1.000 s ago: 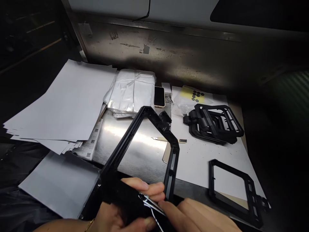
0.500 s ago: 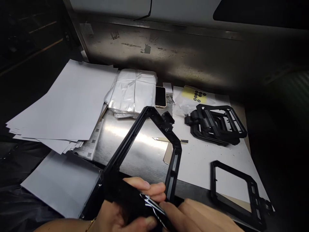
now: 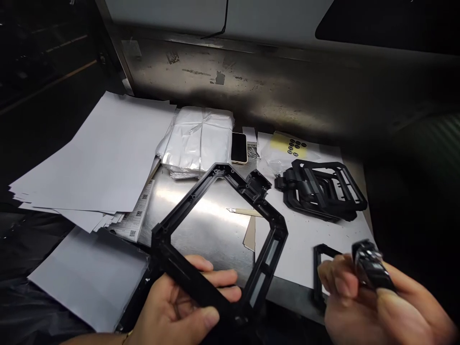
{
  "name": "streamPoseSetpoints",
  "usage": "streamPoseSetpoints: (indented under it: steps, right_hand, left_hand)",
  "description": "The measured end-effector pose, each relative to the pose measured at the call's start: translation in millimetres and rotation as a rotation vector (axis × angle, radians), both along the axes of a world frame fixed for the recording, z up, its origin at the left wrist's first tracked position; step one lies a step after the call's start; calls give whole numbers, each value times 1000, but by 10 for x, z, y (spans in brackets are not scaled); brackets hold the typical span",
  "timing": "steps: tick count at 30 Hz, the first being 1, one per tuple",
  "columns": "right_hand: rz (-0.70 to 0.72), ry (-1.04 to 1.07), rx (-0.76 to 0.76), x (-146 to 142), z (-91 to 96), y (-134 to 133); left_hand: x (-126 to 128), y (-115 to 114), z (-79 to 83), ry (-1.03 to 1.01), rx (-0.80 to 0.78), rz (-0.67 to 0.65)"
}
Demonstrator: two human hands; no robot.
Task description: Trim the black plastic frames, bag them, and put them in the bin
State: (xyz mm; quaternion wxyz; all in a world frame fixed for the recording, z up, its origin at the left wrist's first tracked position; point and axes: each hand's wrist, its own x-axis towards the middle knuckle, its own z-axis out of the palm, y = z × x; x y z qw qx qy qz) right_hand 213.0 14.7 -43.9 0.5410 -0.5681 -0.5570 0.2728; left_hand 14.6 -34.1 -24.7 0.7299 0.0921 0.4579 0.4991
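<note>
— What's in hand?
— The left grip (image 3: pixel 179 306) is closed on the near corner of a black frame (image 3: pixel 219 225), tilted above the table's (image 3: pixel 168 196) near edge. The right grip (image 3: pixel 377 306) pinches a small dark part (image 3: pixel 370 270), apart from the frame. Held by one corner, the frame calls for a firm hold.
— Containers?
— A clear bag (image 3: pixel 287 148) at the far edge holds a yellow dotted sheet. I can't tell what the silver pack (image 3: pixel 197 139) holds.

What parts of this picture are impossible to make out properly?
Head view:
- Small glossy part in the right hand: motion-blurred, half covered by that hand.
- Flat frame on the white sheet: mostly behind the right hand.
- Coded labels: print too small.
- Left hand gripping the black frame: wrist cut by the bottom edge.
</note>
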Motion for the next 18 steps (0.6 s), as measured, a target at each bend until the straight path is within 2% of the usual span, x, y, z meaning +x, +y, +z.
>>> streamPoseSetpoints:
  steps: [2, 3, 4, 6, 8, 9, 10, 12, 14, 16, 18]
  right_hand:
    - [-121, -88, -104, 83, -308, 129]
    - [-161, -243, -190, 119, -487, 184]
    - [-108, -352, -264, 149, -670, 227]
    - [15, -434, -334, 191, -999, 275]
    - [68, -436, -352, 207, -1202, 287]
    - [53, -434, -353, 206, -1237, 289]
    - [34, -423, -352, 200, -1222, 290]
    - [-14, -390, -338, 168, -1053, 290]
    - [0, -230, -340, 91, -746, 268]
    - [192, 131, -413, -46, -408, 207]
    - [518, 498, -549, -237, -159, 118]
  left_hand:
    - [-24, 4, -16, -16, 12, -4]
    - [-33, 9, -19, -19, 13, -7]
    - [-41, 14, -19, -19, 8, -10]
    - [-52, 20, -16, -5, -9, -17]
    - [-62, 11, -27, 5, -21, -26]
    - [-68, 1, -44, 7, -19, -33]
    - [-75, -11, -69, 14, -10, -43]
    - [-93, -30, -145, 113, 70, -90]
    - [-109, -23, -236, 400, 323, -207]
    - [-120, 15, -316, 823, 703, -421]
    - [-137, 54, -383, 1182, 988, -664]
